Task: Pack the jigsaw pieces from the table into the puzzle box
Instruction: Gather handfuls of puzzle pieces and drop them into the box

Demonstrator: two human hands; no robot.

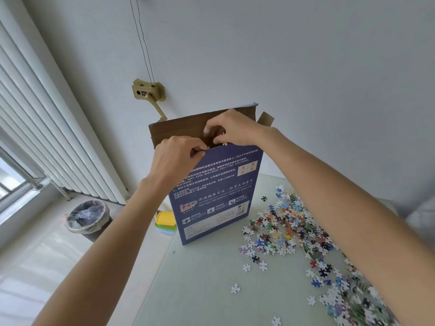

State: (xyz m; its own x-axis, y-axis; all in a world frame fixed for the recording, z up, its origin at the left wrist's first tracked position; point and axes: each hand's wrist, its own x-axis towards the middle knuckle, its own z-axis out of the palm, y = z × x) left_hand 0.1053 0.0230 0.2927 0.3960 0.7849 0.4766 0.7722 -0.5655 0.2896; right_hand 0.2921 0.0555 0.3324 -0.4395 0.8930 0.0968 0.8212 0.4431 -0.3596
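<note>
A tall blue puzzle box stands upright on the pale table, its brown top flaps open. My left hand grips the box's near top edge with curled fingers. Over the opening, my right hand holds a few jigsaw pieces in its curled fingers; a white piece shows just under the fingertips at the rim. A wide scatter of colourful jigsaw pieces lies on the table to the right of the box, running toward the near right corner.
Stacked yellow, green and blue lidded containers sit left of the box at the table's edge. A lined waste bin stands on the floor at left, below a white radiator. A white wall is behind the table.
</note>
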